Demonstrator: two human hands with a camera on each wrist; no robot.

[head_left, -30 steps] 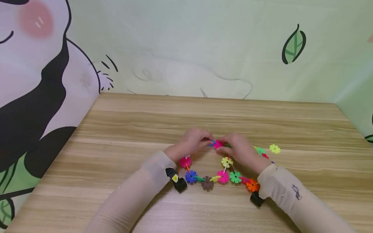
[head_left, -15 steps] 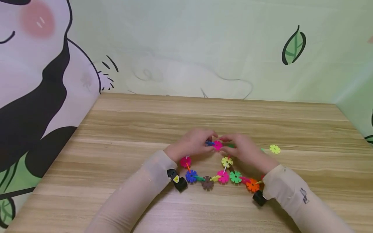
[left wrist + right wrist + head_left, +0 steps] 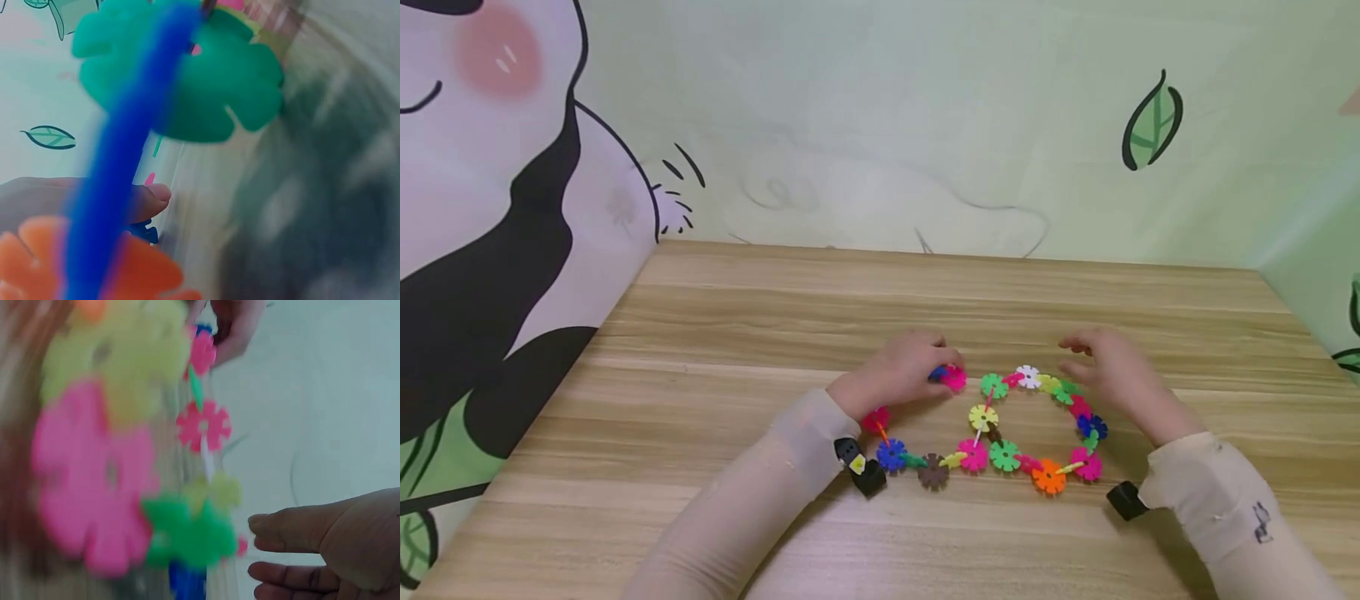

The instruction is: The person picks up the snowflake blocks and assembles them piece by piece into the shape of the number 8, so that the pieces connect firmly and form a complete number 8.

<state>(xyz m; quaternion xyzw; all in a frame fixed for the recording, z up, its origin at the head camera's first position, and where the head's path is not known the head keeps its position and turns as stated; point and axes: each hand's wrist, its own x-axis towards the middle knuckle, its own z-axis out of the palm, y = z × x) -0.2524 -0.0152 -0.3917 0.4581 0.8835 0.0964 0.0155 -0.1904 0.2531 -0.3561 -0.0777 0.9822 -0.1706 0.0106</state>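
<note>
My left hand [image 3: 898, 371] holds a pink notched snowflake disc [image 3: 954, 377] and a blue disc [image 3: 937, 372] between thumb and fingers, at the back of a chain of interlocked colored discs. A short gap separates the pink disc from a green disc [image 3: 995, 386] to its right. Farther right, the discs form a ring with a white disc [image 3: 1027, 377] at the back and an orange disc [image 3: 1049, 477] in front. Beyond this ring, my right hand [image 3: 1116, 379] hovers with nothing in it; its fingers are extended in the right wrist view.
The wooden table [image 3: 775, 300] meets a pale green wall [image 3: 865, 125] at the back. On the left, a printed panda panel [image 3: 497, 167] borders it. Black wrist cameras sit under both cuffs, the right one [image 3: 1127, 501] close to the ring.
My right hand has moved off the pink disc, away to the right, uncovering the ring. It now hides the loose yellow disc's earlier spot. My left hand has stayed nearly in place, holding its discs.
</note>
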